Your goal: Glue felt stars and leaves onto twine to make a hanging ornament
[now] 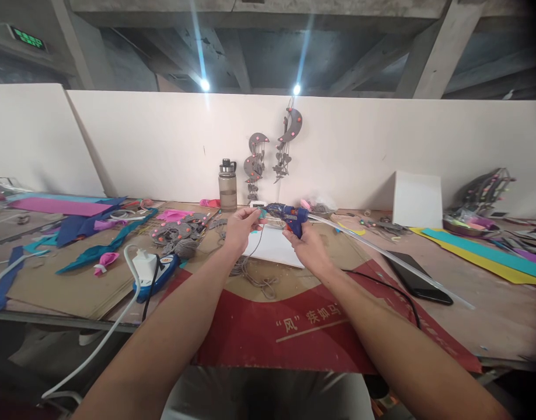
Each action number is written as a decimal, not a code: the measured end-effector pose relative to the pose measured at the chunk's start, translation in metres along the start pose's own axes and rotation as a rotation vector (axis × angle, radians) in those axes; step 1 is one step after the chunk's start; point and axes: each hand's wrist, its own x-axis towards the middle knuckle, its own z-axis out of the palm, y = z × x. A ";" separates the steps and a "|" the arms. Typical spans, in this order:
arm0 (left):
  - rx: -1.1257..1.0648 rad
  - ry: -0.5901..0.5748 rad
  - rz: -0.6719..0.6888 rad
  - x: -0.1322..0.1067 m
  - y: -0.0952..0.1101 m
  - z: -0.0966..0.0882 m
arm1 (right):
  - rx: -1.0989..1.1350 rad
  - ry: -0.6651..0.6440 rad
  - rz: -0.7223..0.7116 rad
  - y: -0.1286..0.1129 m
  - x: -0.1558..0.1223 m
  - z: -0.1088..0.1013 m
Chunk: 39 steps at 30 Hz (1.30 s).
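Grasping a blue glue gun (pixel 296 218) by its handle with the right hand (pixel 310 251), fingers wrapped around it; pinching a small teal piece (pixel 263 214) between the fingers of the left hand (pixel 240 228). Held with its nozzle close to the teal piece; too small to tell whether touching. Out of the back of the glue gun, a long clear glue stick (pixel 377 245), slanting down to the right across the view of a black phone (pixel 419 283). Below the hands, white paper (pixel 277 249) and loose grey yarn (pixel 260 283), lying on cardboard (pixel 285 344) with a red part nearest the body. To the left on the surface (pixel 491 329), a blue power strip (pixel 168 269) with a white plug (pixel 145 265). Behind, an upright bottle (pixel 228 192), near grey crescent ornaments (pixel 295 123) hung against a white wall (pixel 163 140).
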 end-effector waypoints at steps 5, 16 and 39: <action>-0.001 -0.003 -0.009 0.001 -0.001 0.000 | -0.060 0.018 -0.025 -0.003 -0.001 -0.001; -0.016 -0.006 -0.031 0.001 0.000 0.001 | -0.095 0.013 -0.026 -0.007 -0.002 -0.001; 0.025 0.052 0.009 0.000 0.002 0.000 | -0.112 0.025 -0.039 -0.003 -0.002 0.000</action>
